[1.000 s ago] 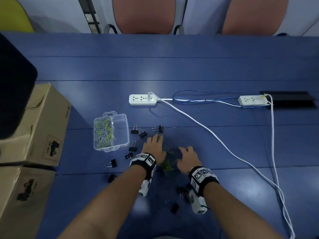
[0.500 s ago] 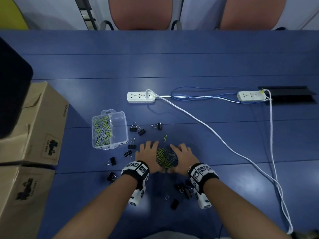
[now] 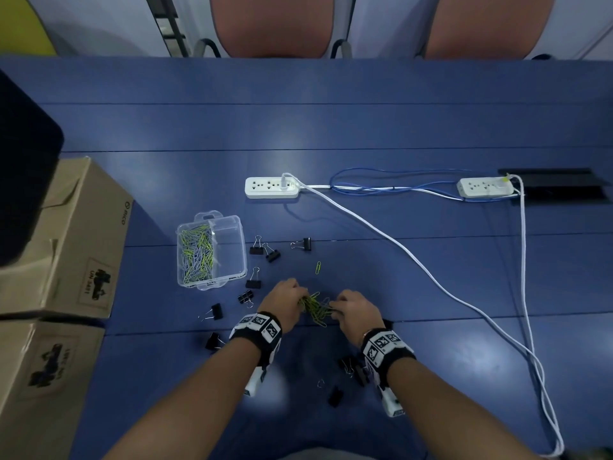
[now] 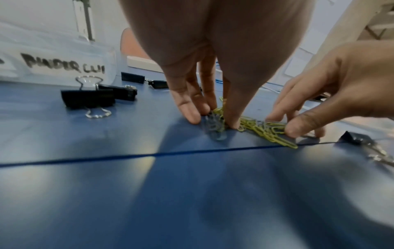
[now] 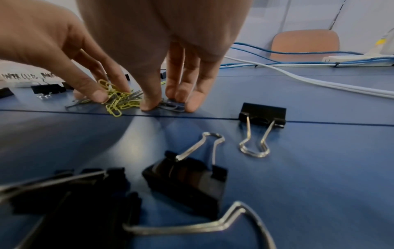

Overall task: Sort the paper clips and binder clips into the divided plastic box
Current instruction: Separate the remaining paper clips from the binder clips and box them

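Both hands have closed in since a moment ago: left hand (image 3: 282, 303) and right hand (image 3: 355, 309) now pinch the heap of paper clips (image 3: 314, 307) from either side, bunching it to lift, probably toward the divided plastic box (image 3: 239, 241). Binder clips (image 5: 262, 115) lie scattered; how many clips each hand grips is hidden.

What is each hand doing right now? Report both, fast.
Left hand: fingers curled down, pinching the pile of paper clips on the table.
Right hand: fingers curled down, pinching the same pile from the other side.
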Available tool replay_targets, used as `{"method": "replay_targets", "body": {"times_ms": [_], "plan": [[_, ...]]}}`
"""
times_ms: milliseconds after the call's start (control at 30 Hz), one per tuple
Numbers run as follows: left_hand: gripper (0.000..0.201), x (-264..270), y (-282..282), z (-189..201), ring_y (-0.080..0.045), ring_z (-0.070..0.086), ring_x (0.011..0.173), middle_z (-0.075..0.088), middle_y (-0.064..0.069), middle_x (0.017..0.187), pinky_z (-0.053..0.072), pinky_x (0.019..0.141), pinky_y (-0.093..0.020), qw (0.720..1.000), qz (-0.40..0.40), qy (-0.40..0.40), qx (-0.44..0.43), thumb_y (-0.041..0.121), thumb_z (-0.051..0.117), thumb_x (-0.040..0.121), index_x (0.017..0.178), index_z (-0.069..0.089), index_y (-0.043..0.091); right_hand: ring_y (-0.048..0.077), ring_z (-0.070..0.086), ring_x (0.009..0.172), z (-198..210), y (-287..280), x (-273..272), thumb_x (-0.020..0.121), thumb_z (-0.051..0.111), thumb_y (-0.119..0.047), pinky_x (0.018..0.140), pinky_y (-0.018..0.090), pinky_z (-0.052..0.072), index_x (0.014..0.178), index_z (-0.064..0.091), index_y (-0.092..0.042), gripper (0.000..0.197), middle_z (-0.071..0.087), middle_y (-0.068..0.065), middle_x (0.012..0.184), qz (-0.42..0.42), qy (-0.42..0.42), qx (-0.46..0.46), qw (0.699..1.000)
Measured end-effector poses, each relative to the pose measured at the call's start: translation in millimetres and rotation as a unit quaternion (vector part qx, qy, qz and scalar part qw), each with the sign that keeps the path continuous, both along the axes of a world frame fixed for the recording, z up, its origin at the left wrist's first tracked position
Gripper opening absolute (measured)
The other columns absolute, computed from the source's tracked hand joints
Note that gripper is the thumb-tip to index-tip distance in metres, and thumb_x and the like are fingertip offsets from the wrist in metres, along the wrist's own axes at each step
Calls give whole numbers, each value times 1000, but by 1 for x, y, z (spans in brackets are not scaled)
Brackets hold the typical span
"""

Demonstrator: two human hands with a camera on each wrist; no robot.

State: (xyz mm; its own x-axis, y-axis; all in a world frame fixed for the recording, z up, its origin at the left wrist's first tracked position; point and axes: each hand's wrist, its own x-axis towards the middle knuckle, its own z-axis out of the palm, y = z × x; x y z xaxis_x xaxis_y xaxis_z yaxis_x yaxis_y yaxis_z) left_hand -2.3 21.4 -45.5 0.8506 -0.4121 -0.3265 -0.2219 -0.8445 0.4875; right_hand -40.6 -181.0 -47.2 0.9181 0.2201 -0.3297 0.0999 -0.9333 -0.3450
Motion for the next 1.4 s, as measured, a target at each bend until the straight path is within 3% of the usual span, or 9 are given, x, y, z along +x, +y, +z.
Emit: {"method": "replay_targets", "body": {"times_ms": [200,333,433,567,767,900,1133,1233,1400], "plan": [[21,9,4,1,-31,57,92,58,-10,101,51,78,-43,998,-37,-12,47,3,54,85,103,63,8,25,54,96,-2,7,3,85,53,-3,60,35,47,96,61,-12,16,55,3,102,15,-8,-23,1000],[23,10,7,8,-33,59,88,60,-12,99,51,78,-40,1000,-10,-11,13,2,54,82,101,68,8,24,49,103,3,9,9,84,53,-2,69,34,46,102,54,-10,19,51,6,109,28,7,-25,999],[20,10,9,13,-27,60,84,64,-8,92,52,78,-37,999,35,-3,-21,1,59,77,90,70,11,25,47,104,4,8,12,83,54,-1,77,35,47,103,53,-9,21,51,8,111,19,19,-10,1000],[18,12,11,20,-14,58,69,69,0,79,52,69,-26,991,114,4,-66,1,61,75,72,70,17,24,52,90,6,4,17,84,52,0,69,30,40,97,56,-9,16,53,6,100,-32,36,27,998],[16,12,18,37,-8,62,64,70,5,70,51,65,-18,978,175,3,-117,3,67,77,71,74,15,19,53,78,14,-7,25,89,58,-7,73,31,45,81,55,-17,13,55,0,87,-135,21,114,984],[17,14,29,54,2,54,51,58,17,54,44,54,-11,960,236,-3,-147,1,69,76,68,74,15,16,58,79,25,-5,36,87,64,-9,75,28,49,82,61,-17,10,62,0,86,-179,7,168,969],[22,35,87,80,-3,56,54,62,13,56,43,54,-9,916,355,-84,-169,-2,71,73,63,73,18,8,61,77,43,34,52,86,67,-12,67,11,42,82,63,-19,9,66,-6,82,-192,-5,240,952],[18,47,125,85,-18,64,63,69,3,63,52,65,-21,888,415,-115,-159,4,71,74,63,72,18,5,60,72,47,58,60,85,69,-13,61,4,39,80,63,-20,11,65,-6,78,-167,-3,239,956],[23,57,172,77,-12,61,54,65,5,59,50,61,-23,871,459,-118,-126,4,69,73,61,67,23,6,58,66,57,103,74,84,70,-10,60,5,42,77,64,-15,10,64,-6,71,-125,5,261,957]]}}
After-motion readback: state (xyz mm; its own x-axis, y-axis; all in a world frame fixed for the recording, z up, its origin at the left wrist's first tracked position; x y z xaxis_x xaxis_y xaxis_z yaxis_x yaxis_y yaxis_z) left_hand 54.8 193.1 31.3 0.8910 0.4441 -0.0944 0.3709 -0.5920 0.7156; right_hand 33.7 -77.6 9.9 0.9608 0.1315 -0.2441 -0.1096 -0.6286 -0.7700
